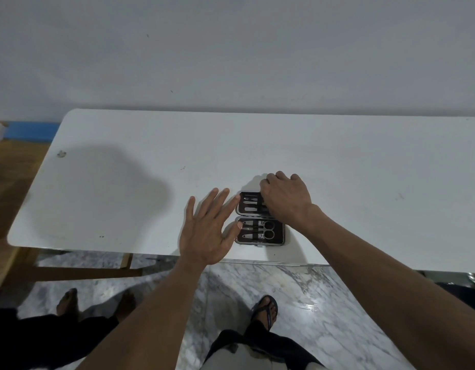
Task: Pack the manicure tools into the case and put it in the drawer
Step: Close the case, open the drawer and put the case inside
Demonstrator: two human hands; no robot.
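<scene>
A small black manicure case (280,236) lies open flat on the white table (124,188), near its front edge. Its near half holds clippers and scissors (268,230) under a strap. Its far half (251,205) holds slim metal tools. My left hand (207,233) rests spread beside the case's left side, with index fingertip and thumb touching its edge. My right hand (285,200) is curled over the far half's right part, fingers bent down onto the tools there. What those fingers hold is hidden. No drawer is in view.
The table stands against a pale wall (231,49). A marble floor (297,295) and my feet show below the front edge. A wooden frame (71,271) sits under the table's left end. A small chip (61,154) marks the tabletop's far left.
</scene>
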